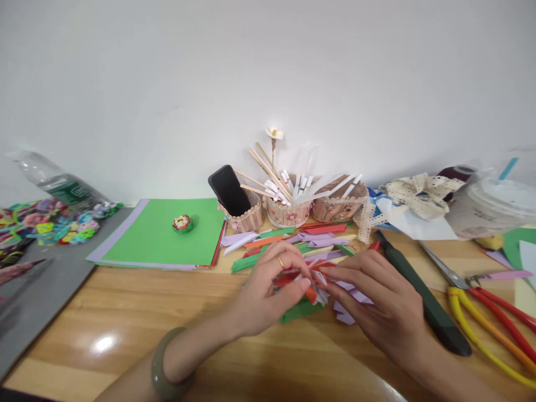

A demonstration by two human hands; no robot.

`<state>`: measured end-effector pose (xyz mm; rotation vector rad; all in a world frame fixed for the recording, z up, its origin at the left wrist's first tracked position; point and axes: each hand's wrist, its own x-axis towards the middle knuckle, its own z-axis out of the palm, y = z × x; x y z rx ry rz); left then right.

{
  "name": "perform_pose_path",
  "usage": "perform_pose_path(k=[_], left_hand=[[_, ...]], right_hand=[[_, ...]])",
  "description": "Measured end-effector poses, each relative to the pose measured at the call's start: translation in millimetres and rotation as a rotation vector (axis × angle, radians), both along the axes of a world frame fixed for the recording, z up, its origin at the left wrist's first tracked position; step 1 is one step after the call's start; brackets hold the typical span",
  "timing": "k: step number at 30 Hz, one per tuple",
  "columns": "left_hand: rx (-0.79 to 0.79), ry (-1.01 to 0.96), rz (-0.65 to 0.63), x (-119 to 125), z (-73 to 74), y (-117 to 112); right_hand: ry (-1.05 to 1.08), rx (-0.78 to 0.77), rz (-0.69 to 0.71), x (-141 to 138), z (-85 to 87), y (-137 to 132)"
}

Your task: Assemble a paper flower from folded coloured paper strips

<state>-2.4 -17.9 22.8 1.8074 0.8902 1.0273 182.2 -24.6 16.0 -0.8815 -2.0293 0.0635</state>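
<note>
Between my two hands is a small folded paper piece point(312, 289) in orange, red and white, partly covered by my fingers. My left hand point(272, 290), with a ring and a bangle, pinches it from the left between thumb and fingers. From the right, my right hand point(381, 293) grips its other side with fingertips and thumb. Underneath and behind lie folded paper strips point(247, 262) in green, purple, orange and red. Several purple folded strips point(352, 301) lie beside my right hand.
Green paper sheets point(151, 234) carry a small paper flower point(182, 224). Decorated holders point(288, 214) hold a phone point(228, 190), sticks and markers. A dark green long-handled tool point(422, 296) and scissors point(458, 296) lie right. A bottle point(62, 181) and a person's hand point(17, 272) are left.
</note>
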Motion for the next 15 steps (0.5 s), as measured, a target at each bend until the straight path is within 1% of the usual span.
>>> perform_pose_path(k=[3, 6, 8, 12, 13, 15], left_hand=[[0.026, 0.048, -0.014, 0.9, -0.5, -0.1], [-0.019, 0.051, -0.047, 0.5, -1.2, 0.5], [-0.129, 0.033, -0.076, -0.2, -1.2, 1.1], [-0.484, -0.086, -0.163, -1.3, -0.6, 3.3], [-0.531, -0.118, -0.172, -1.4, -0.5, 4.0], [-0.567, -0.166, -0.166, -1.1, -0.8, 5.5]], right_hand=[[-0.005, -0.029, 0.024, 0.7, -0.3, -0.6], [0.006, -0.113, 0.066, 0.7, 0.9, -1.4], [0.018, -0.217, 0.122, 0.1, 2.3, -1.6], [0.101, -0.457, 0.211, -2.6, 4.8, -1.5], [0.134, -0.518, 0.215, -3.3, 5.2, -1.6], [0.205, -0.662, 0.218, -3.8, 5.6, -1.7]])
